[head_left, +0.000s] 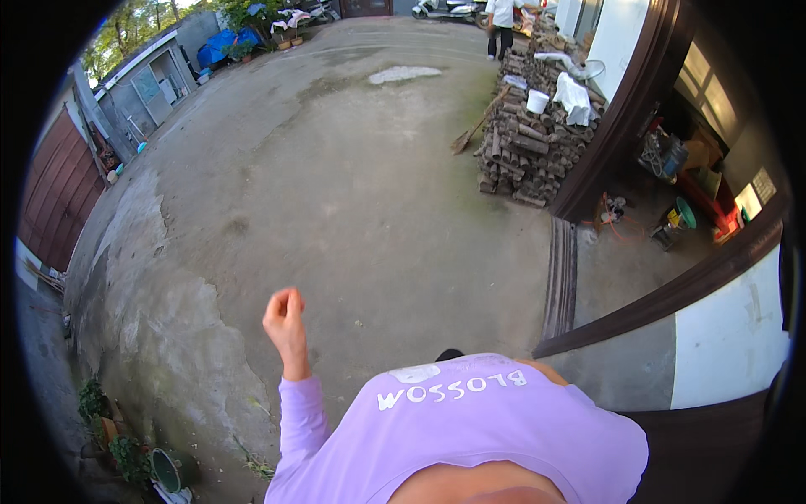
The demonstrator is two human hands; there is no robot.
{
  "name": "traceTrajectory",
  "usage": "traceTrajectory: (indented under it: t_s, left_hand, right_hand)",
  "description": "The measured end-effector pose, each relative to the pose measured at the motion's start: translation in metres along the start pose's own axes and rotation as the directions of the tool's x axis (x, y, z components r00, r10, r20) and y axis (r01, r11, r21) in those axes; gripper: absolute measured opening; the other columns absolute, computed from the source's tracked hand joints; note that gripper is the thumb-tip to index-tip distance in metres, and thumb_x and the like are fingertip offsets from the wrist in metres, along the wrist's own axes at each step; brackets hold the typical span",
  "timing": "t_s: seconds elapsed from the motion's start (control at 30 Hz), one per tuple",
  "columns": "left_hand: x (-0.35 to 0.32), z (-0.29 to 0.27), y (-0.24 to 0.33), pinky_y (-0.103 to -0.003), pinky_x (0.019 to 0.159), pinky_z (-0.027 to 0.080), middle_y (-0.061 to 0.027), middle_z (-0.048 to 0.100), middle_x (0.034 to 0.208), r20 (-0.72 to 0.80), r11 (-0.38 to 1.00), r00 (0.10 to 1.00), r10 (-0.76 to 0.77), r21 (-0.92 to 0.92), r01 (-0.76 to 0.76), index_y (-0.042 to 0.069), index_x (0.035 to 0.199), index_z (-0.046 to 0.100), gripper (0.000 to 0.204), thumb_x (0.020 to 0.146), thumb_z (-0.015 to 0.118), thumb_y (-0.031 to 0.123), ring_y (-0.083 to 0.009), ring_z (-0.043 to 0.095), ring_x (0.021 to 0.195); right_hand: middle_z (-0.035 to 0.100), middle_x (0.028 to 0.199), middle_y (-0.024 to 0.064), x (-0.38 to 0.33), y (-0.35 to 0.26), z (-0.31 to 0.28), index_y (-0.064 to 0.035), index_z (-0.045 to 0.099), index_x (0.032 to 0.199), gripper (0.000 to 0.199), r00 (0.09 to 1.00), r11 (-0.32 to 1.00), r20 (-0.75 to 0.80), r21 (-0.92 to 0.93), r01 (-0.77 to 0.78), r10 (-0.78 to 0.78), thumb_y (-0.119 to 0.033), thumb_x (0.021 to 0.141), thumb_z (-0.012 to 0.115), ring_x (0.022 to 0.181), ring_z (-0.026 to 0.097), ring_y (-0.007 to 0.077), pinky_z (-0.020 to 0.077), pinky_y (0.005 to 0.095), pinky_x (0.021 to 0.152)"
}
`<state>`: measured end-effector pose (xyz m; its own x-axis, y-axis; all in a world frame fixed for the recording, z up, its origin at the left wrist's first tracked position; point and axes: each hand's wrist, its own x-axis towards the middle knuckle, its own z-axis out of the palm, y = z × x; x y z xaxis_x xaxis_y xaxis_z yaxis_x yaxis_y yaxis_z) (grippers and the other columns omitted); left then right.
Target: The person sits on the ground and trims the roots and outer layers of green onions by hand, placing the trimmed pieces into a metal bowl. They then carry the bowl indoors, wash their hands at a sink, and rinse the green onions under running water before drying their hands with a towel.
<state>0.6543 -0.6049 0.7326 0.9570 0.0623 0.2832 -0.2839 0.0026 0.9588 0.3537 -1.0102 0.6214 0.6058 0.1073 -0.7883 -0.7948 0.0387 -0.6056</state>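
Observation:
My left hand (pixel 285 326) is raised in front of me over the concrete yard (pixel 369 227), at the end of a lilac sleeve. Its fingers are curled in, and nothing shows in them. It touches nothing; only bare ground lies beneath it. My right hand is out of sight behind my lilac top (pixel 470 420); just a strip of skin of that arm (pixel 544 370) shows at the top's right edge. The dark tip of one shoe (pixel 450 354) pokes out beyond the top.
To my right an open doorway with a dark sill (pixel 561 277) leads into a cluttered room. Ahead stand stacked firewood (pixel 525 143) with a white bucket (pixel 537 102) on it, a broom (pixel 478 126) and a person (pixel 501 25). Potted plants (pixel 126 454) line the lower left.

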Motion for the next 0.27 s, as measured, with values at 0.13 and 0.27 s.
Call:
traceTrajectory:
  t_s: [0.13,0.27]
  left_hand:
    - [0.104,0.081,0.146,-0.029,0.068,0.045,-0.0092,0.059,0.091,-0.083,0.662,0.695,0.714,-0.241,-0.709,-0.001,0.101,0.059,0.016,0.09,0.057,0.009,-0.0169,0.055,0.076]
    - [0.2,0.153,0.169,-0.038,0.075,0.043,-0.0086,0.061,0.099,-0.021,0.3,0.369,0.929,-0.541,-0.786,0.007,0.113,0.059,0.034,0.09,0.058,0.033,-0.0193,0.054,0.083]
  right_hand:
    - [0.068,0.089,0.0056,0.047,-0.043,-0.019,0.0006,0.067,0.101,0.023,0.997,0.99,-0.071,0.136,-0.021,0.03,-0.018,0.087,0.065,0.073,0.063,0.0097,0.0517,0.0241,0.064]
    - [0.068,0.081,0.0037,0.104,-0.098,-0.089,0.0005,0.067,0.097,0.021,0.993,0.987,-0.114,0.158,0.0,0.018,-0.018,0.087,0.066,0.064,0.061,0.0089,0.05,0.0226,0.058]
